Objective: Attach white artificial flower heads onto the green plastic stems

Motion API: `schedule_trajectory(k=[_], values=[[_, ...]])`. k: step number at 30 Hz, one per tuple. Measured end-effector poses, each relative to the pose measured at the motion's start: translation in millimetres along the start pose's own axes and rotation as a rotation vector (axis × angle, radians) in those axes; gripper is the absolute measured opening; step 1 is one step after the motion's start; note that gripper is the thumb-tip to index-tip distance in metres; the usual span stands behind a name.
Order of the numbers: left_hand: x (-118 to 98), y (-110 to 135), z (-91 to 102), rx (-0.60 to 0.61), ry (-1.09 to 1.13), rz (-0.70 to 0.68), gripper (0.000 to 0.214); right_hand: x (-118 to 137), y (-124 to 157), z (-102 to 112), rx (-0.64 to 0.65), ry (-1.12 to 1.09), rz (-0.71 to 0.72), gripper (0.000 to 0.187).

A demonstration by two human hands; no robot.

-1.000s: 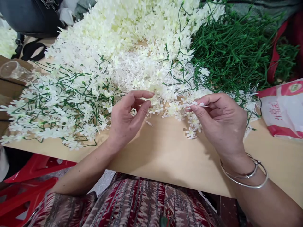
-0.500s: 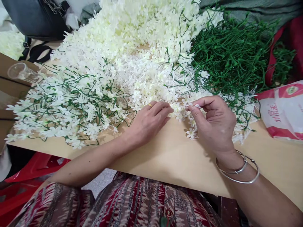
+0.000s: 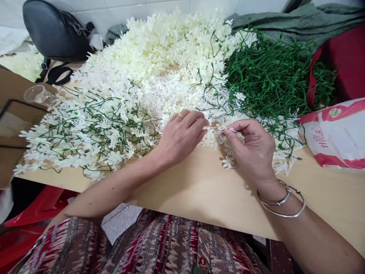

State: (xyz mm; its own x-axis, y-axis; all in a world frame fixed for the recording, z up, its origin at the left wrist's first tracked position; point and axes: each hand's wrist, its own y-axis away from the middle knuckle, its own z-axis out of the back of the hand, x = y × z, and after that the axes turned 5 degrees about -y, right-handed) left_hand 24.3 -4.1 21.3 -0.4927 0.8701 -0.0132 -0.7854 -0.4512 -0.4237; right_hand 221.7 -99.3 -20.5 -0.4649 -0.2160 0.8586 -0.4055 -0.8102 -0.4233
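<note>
My left hand [image 3: 182,137] reaches palm-down into the edge of a big heap of loose white artificial flowers [image 3: 171,57], fingertips curled and pinching among the blossoms. My right hand [image 3: 252,146] sits beside it, thumb and forefinger pinched on a small white flower piece [image 3: 231,130]. Two silver bangles [image 3: 281,203] ring that wrist. Left of my hands lie finished sprays of white flowers on green stems [image 3: 85,133]. A single white flower [image 3: 228,162] lies on the wooden table [image 3: 199,190] under my right hand.
A pile of bare green plastic stems [image 3: 270,76] fills the back right. A red and white plastic bag [image 3: 336,133] lies at the right edge. A black bag [image 3: 54,32] sits back left, a clear cup [image 3: 40,95] and cardboard box [image 3: 11,114] at the left.
My left hand turned palm-down and slid right into the flower heap, next to my right hand. The right hand kept its pinch and hardly moved. The view tilted upward.
</note>
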Motion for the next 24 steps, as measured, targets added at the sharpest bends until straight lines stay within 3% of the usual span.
schedule_trajectory(k=[6,10,17,20,24], values=[[11.5,-57.6,-38.8,-0.017,-0.076,0.068,0.015,-0.2,-0.2,-0.2,0.001,0.003,0.040,0.007],[17.9,-73.1,-50.4,0.001,-0.076,0.090,0.021,1.0,-2.5,0.2,0.011,-0.014,0.022,0.010],[13.4,-45.8,-2.5,-0.160,0.233,0.141,0.019,-0.8,-2.3,-0.9,0.015,-0.024,-0.013,0.011],[3.3,-26.9,14.7,-0.134,0.405,0.203,0.014,-0.1,-0.8,-1.9,0.005,-0.051,-0.038,0.010],[-6.9,-6.6,20.1,-0.053,0.673,0.215,0.014,5.0,0.6,-1.4,-0.015,-0.105,-0.052,0.005]])
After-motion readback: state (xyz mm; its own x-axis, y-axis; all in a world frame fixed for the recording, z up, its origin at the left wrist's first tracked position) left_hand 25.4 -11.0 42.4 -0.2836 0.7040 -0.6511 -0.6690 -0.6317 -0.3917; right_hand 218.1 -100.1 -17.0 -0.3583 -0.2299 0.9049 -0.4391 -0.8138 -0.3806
